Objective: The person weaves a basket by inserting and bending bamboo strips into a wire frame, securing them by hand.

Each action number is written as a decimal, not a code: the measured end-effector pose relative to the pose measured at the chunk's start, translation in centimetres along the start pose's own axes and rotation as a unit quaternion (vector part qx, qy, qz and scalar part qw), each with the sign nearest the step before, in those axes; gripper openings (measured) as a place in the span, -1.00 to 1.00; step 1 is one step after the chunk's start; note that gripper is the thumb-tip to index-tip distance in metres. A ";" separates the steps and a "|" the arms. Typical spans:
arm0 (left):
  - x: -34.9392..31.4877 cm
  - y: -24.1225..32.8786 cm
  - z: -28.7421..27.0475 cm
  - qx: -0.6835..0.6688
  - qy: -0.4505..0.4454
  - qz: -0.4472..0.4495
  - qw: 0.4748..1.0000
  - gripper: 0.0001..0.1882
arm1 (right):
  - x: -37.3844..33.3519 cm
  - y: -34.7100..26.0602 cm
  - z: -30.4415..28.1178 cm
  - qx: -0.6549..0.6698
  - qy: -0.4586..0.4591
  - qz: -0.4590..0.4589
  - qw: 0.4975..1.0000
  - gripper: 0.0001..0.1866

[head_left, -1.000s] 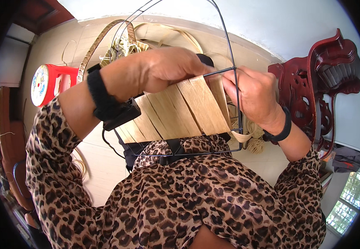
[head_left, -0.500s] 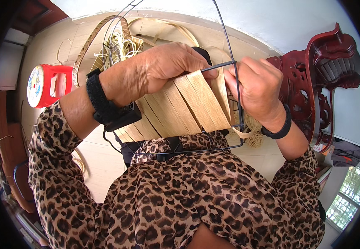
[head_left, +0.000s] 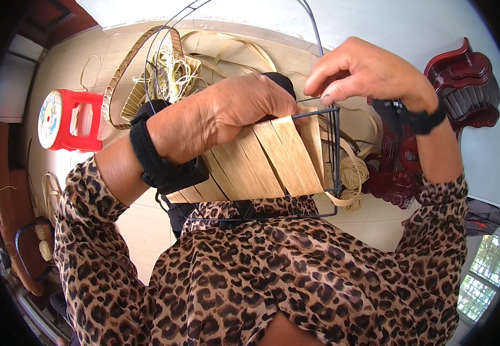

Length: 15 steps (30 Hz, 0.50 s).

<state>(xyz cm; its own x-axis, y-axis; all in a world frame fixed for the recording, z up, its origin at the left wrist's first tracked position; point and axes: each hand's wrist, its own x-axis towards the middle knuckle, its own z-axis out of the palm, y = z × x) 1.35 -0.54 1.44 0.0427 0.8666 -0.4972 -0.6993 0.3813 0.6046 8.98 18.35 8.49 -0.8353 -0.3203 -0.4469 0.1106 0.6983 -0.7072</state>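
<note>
A basket-shaped black wire frame (head_left: 335, 153) rests on my lap, its side wrapped with flat straw-coloured strips (head_left: 270, 158). My left hand (head_left: 244, 106) is closed on the frame's upper rim and the strip wound there; its fingertips are partly hidden behind the rim. My right hand (head_left: 371, 75) is raised just above the frame's right corner, fingers loosely bent and thumb apart from them. Nothing shows clearly in it. A loose strip (head_left: 342, 202) loops out from the frame's lower right corner.
A finished-looking woven basket (head_left: 137, 106) with pale fibre (head_left: 175, 72) stands on the floor beyond my left arm. Left of it is a red plastic stool (head_left: 85, 121). A carved dark-red wooden chair (head_left: 463, 81) stands at right, near a bundle of straw cord (head_left: 352, 179).
My right hand has risen from beside the frame's right edge to above its corner, and its fist has loosened. My left hand keeps its hold; the frame has shifted slightly downward.
</note>
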 end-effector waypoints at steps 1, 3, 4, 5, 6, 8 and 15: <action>0.0 -0.1 0.0 0.007 -0.003 0.006 1.000 -0.91 | 0.5 0.4 -0.3 0.008 -0.037 0.018 0.999 -0.74; 0.0 0.0 0.0 0.031 -0.008 0.008 0.999 -0.88 | 1.7 0.1 -0.7 -0.032 -0.092 0.033 0.995 -0.73; 0.0 0.0 0.0 0.055 -0.014 0.009 0.998 -0.85 | 2.2 -0.3 -0.8 -0.073 -0.146 0.048 0.985 -0.71; -0.1 0.0 0.0 0.053 -0.013 0.009 0.998 -0.85 | 2.8 -0.9 -0.7 -0.072 -0.148 0.047 0.985 -0.71; -0.3 0.1 0.0 0.051 -0.008 0.009 0.999 -0.85 | 3.4 -1.5 -0.5 -0.107 -0.193 0.074 0.973 -0.74; -0.4 0.0 0.0 0.048 -0.004 0.009 0.999 -0.86 | 3.8 -2.0 -0.2 -0.141 -0.238 0.100 0.956 -0.76; -0.2 -0.4 -0.1 0.059 0.011 0.025 0.998 -0.92 | 3.0 -0.6 0.4 -0.010 -0.221 0.108 0.969 -0.80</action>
<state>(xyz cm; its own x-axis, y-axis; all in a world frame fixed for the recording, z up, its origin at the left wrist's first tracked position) 1.52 -0.90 1.22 -0.0062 0.8785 -0.4778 -0.6116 0.3747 0.6968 6.64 16.73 7.31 -0.4821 -0.4053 -0.7767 0.2425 0.7902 -0.5628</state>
